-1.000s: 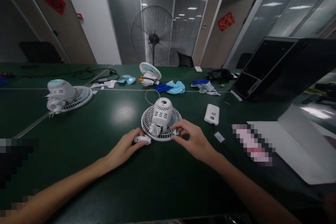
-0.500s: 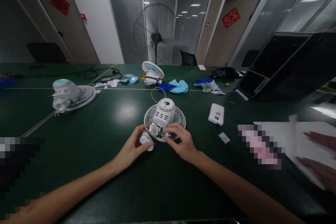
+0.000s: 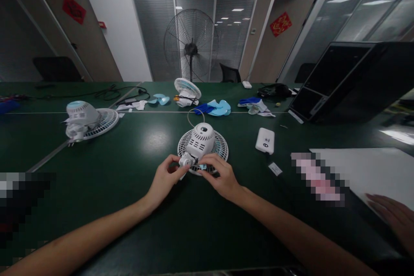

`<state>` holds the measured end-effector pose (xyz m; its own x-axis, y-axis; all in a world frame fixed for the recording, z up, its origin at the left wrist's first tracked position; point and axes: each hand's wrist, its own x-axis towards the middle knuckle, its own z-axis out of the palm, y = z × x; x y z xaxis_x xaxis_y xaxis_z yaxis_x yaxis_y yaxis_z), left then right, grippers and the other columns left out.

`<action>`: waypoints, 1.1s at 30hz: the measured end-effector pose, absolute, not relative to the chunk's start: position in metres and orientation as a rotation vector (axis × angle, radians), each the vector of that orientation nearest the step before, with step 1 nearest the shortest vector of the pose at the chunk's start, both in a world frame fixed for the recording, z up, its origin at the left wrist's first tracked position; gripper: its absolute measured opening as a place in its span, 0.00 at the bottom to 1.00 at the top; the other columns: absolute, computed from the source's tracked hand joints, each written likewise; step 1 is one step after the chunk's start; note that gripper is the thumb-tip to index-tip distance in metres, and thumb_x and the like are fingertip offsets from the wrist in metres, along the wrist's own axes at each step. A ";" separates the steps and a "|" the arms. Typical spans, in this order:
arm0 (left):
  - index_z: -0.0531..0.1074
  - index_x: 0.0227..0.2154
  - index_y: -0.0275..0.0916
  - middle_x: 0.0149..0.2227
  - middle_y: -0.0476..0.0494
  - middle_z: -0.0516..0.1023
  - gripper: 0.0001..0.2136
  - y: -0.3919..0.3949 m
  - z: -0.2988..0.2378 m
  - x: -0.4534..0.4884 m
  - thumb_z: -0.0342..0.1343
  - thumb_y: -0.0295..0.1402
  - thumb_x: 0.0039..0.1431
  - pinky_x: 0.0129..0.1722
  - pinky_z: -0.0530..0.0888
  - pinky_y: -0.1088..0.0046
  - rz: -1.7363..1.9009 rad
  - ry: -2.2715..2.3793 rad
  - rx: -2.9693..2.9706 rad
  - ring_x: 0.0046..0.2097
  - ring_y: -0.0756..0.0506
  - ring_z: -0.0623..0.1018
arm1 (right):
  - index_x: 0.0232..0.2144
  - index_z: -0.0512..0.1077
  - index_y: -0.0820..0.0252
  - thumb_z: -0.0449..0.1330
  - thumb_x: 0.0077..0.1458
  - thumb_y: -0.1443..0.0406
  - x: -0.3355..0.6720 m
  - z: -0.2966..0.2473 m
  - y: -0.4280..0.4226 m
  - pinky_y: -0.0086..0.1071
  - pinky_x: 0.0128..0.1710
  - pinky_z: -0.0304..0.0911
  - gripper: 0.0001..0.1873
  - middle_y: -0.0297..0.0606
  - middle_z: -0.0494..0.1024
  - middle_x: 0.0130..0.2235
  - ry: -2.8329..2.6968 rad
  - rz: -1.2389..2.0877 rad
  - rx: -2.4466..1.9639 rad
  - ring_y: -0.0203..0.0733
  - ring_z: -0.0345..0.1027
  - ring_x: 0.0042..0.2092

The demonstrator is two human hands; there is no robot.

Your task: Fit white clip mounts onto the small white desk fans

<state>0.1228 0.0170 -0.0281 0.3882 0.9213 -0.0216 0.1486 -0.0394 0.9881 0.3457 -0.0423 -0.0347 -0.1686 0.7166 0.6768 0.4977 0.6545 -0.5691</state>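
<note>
Head view: left hand (image 3: 166, 177), reaching in from lower left, is pinching a white part (image 3: 186, 161) beside the white fan (image 3: 201, 138), which is lying on its grille (image 3: 221, 144) between the hands. Right hand (image 3: 218, 172), angling in from lower right, is pinching a small light-blue piece (image 3: 202, 167). Green tabletop (image 3: 207, 233) is stretching between both forearms (image 3: 113, 221); white device (image 3: 265, 140) is sitting farther right.

Your left hand (image 3: 164, 177) pinches a rounded white part (image 3: 186, 161) at the white plastic fan (image 3: 202, 140)'s eight o'clock, your right hand (image 3: 224, 177) a light-blue piece (image 3: 202, 167) at six.
</note>
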 end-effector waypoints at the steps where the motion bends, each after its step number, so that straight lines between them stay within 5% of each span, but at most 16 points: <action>1: 0.71 0.42 0.37 0.33 0.49 0.76 0.20 0.017 -0.027 0.125 0.67 0.47 0.57 0.25 0.66 0.77 0.850 1.005 1.490 0.27 0.50 0.71 | 0.51 0.73 0.54 0.64 0.65 0.66 0.346 -0.035 -0.042 0.42 0.52 0.73 0.12 0.41 0.77 0.48 -1.832 0.253 -0.970 0.45 0.74 0.51; 9: 0.74 0.56 0.39 0.47 0.41 0.81 0.24 0.003 -0.026 0.121 0.64 0.44 0.61 0.47 0.77 0.64 0.861 0.862 1.444 0.42 0.43 0.80 | 0.51 0.75 0.53 0.63 0.65 0.68 0.350 -0.039 -0.042 0.42 0.52 0.74 0.13 0.41 0.77 0.49 -1.763 0.140 -1.009 0.46 0.75 0.51; 17: 0.75 0.50 0.37 0.40 0.43 0.84 0.22 0.004 -0.029 0.120 0.68 0.43 0.56 0.48 0.77 0.61 0.826 0.864 1.389 0.41 0.42 0.82 | 0.62 0.71 0.48 0.59 0.68 0.70 0.344 -0.034 -0.047 0.43 0.52 0.77 0.23 0.44 0.74 0.53 -1.760 0.042 -1.024 0.47 0.75 0.52; 26: 0.71 0.51 0.37 0.34 0.47 0.82 0.23 0.001 -0.028 0.122 0.68 0.41 0.56 0.46 0.77 0.64 0.814 0.813 1.372 0.39 0.44 0.82 | 0.61 0.73 0.47 0.61 0.67 0.69 0.336 -0.041 -0.050 0.37 0.41 0.78 0.23 0.41 0.75 0.43 -1.723 -0.062 -1.084 0.43 0.75 0.42; 33: 0.71 0.51 0.37 0.35 0.46 0.82 0.24 0.000 -0.026 0.123 0.69 0.41 0.56 0.46 0.77 0.64 0.804 0.801 1.374 0.38 0.44 0.82 | 0.62 0.72 0.48 0.59 0.68 0.69 0.336 -0.038 -0.046 0.40 0.46 0.78 0.23 0.42 0.76 0.45 -1.770 -0.007 -1.100 0.46 0.76 0.45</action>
